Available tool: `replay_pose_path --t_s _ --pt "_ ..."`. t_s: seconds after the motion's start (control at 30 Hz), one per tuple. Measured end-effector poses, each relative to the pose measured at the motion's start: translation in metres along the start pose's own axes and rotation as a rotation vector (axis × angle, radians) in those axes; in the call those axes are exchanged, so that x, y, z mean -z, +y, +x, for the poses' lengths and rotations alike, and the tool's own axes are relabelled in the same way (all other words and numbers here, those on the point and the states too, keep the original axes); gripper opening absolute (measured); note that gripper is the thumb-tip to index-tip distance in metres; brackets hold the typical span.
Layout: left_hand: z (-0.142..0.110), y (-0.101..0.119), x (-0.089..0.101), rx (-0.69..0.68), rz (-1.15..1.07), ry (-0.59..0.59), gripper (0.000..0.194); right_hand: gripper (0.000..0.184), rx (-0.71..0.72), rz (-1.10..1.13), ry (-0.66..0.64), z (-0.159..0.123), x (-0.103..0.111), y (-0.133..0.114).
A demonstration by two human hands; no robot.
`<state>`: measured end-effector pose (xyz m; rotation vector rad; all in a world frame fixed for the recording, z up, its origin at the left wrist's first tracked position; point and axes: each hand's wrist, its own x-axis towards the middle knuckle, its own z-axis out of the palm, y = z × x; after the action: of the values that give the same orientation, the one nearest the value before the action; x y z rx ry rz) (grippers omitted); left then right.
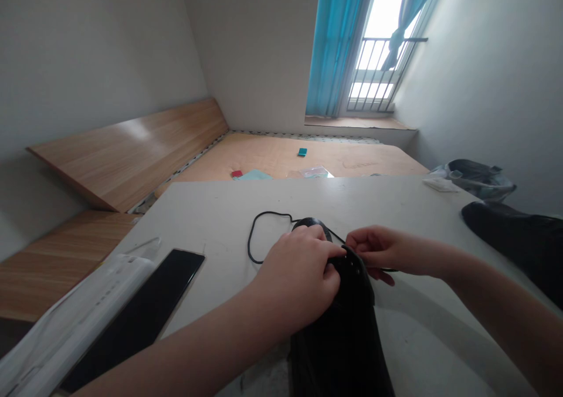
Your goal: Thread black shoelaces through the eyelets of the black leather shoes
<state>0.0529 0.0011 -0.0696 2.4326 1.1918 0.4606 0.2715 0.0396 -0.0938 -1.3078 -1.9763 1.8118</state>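
A black shoe lies on the white table in front of me, toe pointing away. My left hand is closed over the shoe's upper, fingers curled on the eyelet area. My right hand pinches a thin black lace right beside the left fingers. The lace runs out from the shoe in a loop across the tabletop to the left.
A black flat slab and a white plastic-wrapped package lie at the left of the table. A second dark shoe sits at the right edge. Beyond are a wooden bed base with small items, a bagged bin and a window.
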Motion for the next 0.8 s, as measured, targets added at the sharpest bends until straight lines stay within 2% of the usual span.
replay_pose_path --t_s 0.3,0.8 --pt "0.0015 -0.0001 0.0009 -0.003 0.011 -0.014 0.033 0.036 -0.011 0.043 -0.039 0.0006 0.0034 0.0032" --pt "0.0008 0.0 0.0012 -0.013 0.016 -0.017 0.034 0.04 -0.045 0.043 0.009 0.0003 0.0011 -0.0006"
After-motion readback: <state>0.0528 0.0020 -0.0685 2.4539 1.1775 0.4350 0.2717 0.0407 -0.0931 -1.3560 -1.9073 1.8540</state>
